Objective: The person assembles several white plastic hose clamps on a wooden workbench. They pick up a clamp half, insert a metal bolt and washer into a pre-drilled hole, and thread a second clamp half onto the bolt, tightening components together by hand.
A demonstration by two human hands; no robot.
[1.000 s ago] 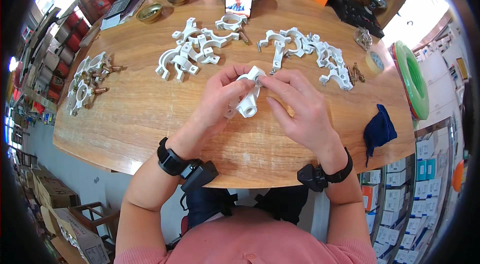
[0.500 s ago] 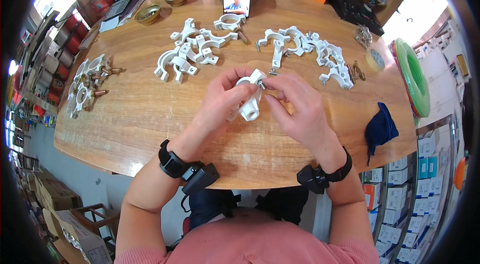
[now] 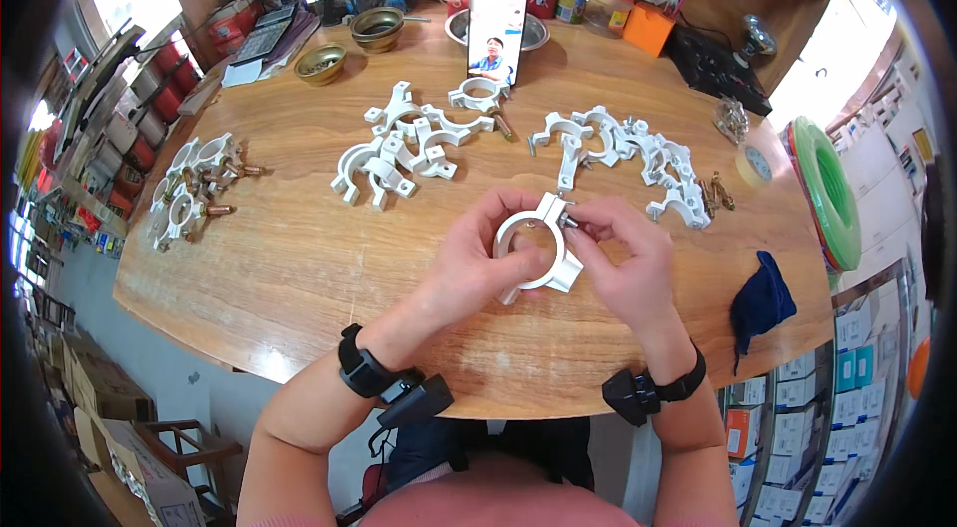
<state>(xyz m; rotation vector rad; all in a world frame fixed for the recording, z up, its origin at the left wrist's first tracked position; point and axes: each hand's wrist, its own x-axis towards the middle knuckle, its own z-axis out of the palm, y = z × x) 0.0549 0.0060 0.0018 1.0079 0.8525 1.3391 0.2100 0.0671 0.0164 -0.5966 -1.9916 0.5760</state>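
Note:
My left hand (image 3: 488, 253) is closed round a white pipe clamp (image 3: 564, 275), its thumb lying inside the ring. The two halves meet into a full ring, tilted to face me above the table. At the clamp's upper right lug, my right hand (image 3: 626, 253) pinches a small metal screw (image 3: 569, 221) between thumb and forefinger. How deep the screw sits in the lug cannot be made out. Beyond my hands lie loose white clamp halves (image 3: 384, 168) on the left and more halves with screws in them (image 3: 653, 153) on the right.
Clamps with brass-coloured bolts (image 3: 184, 213) lie at the far left of the wooden table (image 3: 289, 268). A phone (image 3: 495, 38) stands at the back near brass bowls (image 3: 321, 64). On the right are a tape roll (image 3: 755, 166), a dark blue cloth pouch (image 3: 763, 300) and a green coil (image 3: 825, 193).
The clamp has turned from nearly edge-on to showing its open ring. My right fingers stay at the screw. The whole view has shifted, with the table now lower in the picture.

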